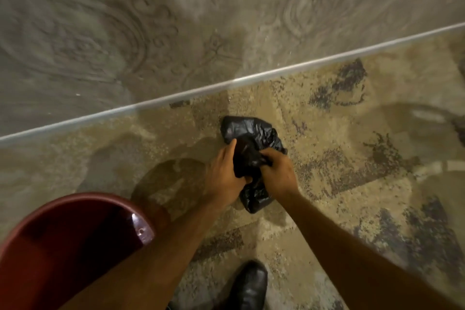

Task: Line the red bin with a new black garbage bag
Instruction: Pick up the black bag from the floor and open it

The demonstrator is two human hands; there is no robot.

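While the bag is not yet opened out, the step in hand reads as unfolding it.

Left hand: the left hand (224, 171) is closed on the near left side of the black garbage bag (251, 141), thumb lying up along the plastic, fingers curled under it.

Right hand: the right hand (276, 171) pinches a fold of the same bag from the other side, fingers tucked into the crumple; the two hands almost touch.

Bag: bunched and wrinkled, held in the air over the floor, one wad above the hands and a tail hanging below them. Its mouth cannot be told from here.

Red bin: the red bin (75, 241) stands at the lower left, beside the left forearm, its rim apart from the bag and its inside bare of any liner.

Floor: a speckled floor (327, 184) carries the bin; a pale strip (226, 84) crosses it toward the patterned carpet (125, 20) beyond. A black shoe (249, 284) shows at the bottom edge.

Next move, as a judgement: find the open edge, pull the hands apart to spread it, then carry it left over the bin's rim.
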